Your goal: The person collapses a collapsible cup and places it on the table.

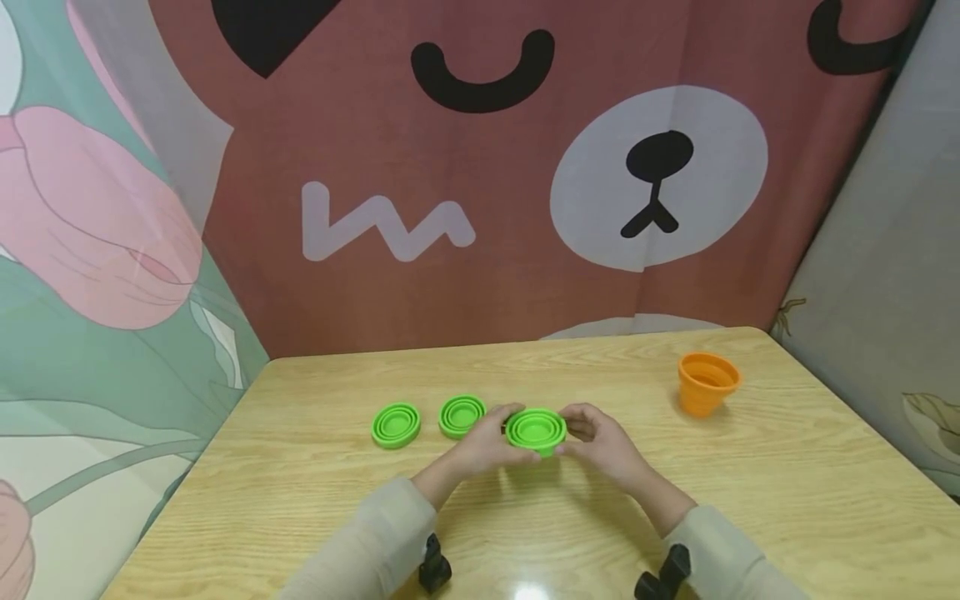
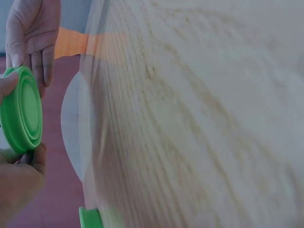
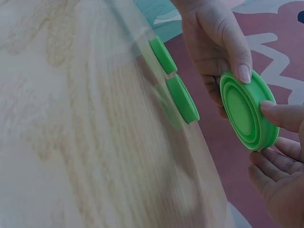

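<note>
Cup [image 1: 536, 429], green, seemingly collapsed, held by left hand [image 1: 482, 443] and right hand [image 1: 606, 446].

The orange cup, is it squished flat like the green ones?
No, the head view shows the orange cup standing tall on the table, while the green cups are flat.

Centre cup [image 1: 536, 428], two cups [image 1: 395, 425] left, tumbler [image 1: 705, 385] right
</note>
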`<state>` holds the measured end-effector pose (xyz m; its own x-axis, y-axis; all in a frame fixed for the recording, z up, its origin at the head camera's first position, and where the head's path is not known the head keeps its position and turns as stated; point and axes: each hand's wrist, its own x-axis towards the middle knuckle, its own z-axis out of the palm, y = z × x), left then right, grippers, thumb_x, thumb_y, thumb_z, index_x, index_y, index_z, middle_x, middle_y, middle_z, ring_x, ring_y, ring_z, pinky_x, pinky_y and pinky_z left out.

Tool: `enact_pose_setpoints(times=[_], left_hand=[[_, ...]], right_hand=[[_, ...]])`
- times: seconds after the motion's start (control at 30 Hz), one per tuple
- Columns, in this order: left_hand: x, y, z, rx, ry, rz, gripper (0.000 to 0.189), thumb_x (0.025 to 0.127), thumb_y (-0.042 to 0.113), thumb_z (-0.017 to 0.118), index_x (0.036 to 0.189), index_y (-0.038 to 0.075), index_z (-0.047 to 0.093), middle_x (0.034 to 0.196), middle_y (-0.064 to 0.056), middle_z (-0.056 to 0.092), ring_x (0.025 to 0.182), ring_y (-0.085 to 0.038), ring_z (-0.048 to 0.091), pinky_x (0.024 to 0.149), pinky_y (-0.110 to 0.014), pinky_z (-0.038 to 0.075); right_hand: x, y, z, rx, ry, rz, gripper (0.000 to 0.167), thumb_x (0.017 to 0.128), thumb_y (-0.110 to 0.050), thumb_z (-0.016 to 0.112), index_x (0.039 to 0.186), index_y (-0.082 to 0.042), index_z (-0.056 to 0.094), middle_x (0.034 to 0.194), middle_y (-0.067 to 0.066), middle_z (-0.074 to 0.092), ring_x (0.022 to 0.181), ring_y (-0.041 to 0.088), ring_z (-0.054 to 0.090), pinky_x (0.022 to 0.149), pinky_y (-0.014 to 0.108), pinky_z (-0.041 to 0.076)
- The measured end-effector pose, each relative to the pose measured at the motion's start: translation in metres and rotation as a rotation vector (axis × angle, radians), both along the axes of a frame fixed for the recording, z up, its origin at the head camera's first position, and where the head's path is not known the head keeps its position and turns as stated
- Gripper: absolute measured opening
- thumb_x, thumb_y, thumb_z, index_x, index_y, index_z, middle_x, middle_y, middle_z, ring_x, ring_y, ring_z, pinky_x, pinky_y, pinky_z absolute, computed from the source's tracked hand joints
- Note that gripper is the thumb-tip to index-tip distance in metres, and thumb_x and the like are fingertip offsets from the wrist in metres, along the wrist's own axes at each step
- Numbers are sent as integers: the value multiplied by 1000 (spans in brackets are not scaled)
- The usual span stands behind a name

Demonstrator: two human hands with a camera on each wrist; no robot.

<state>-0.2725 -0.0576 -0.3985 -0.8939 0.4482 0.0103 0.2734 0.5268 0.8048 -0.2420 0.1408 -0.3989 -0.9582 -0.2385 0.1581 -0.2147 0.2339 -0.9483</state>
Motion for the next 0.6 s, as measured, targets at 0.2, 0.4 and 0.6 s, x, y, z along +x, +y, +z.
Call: enact_pose_setpoints(times=[0.2,0.4,0.6], left_hand=[[-5,6,-4,60,8,57,78,65,35,74,127,5,37,123,-11,42,110,-25,41,89,-39,36],[-12,7,-9,47,-8,103,80,63,30,76,127,2,37,124,-13,42,114,-28,38,93,-40,31],[-20,10,-11,38,-46,138,80,62,27,77,127,4,36,125,-13,40,115,-29,36,93,-42,31]], right_hand=[[-2,10,6,51,42,-89,38,78,-5,62,111,6,45,108,20,51,101,32,48,88,41,38],[-1,37,3,106,70,-146,41,81,-11,60,113,7,43,110,23,48,101,32,47,86,40,39],[1,70,1,178,104,-225,47,83,-24,57,116,7,41,113,23,46,103,33,45,85,41,39]])
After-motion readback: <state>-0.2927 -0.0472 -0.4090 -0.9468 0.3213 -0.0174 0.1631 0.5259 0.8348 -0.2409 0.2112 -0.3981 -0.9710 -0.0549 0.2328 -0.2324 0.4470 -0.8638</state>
